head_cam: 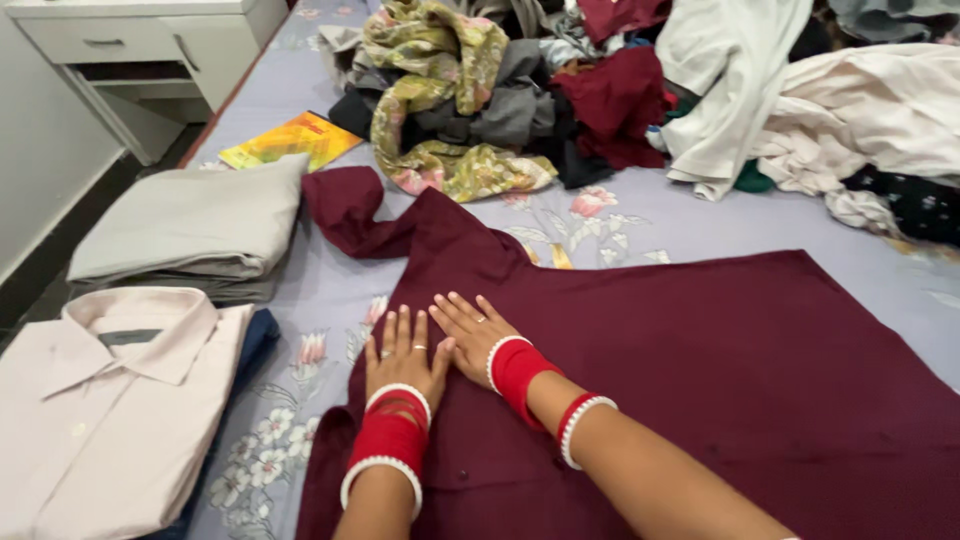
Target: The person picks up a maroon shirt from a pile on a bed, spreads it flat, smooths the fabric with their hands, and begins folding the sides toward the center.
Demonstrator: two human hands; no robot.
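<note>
Maroon shirt (700, 380), matte woven cloth, spread flat on bed (640, 215) w/ floral grey sheet; one sleeve curls up toward top left. Left hand (403, 357) & right hand (472, 335) lie side by side, palms down, fingers flat & open, pressing shirt's left part, gripping nothing. Red bangles on both wrists. Left: folded pink shirt (110, 410), folded grey cloth (195, 222). Yellow-orange flat booklet (292, 139) beside rumpled clothes pile (480, 100).
</note>
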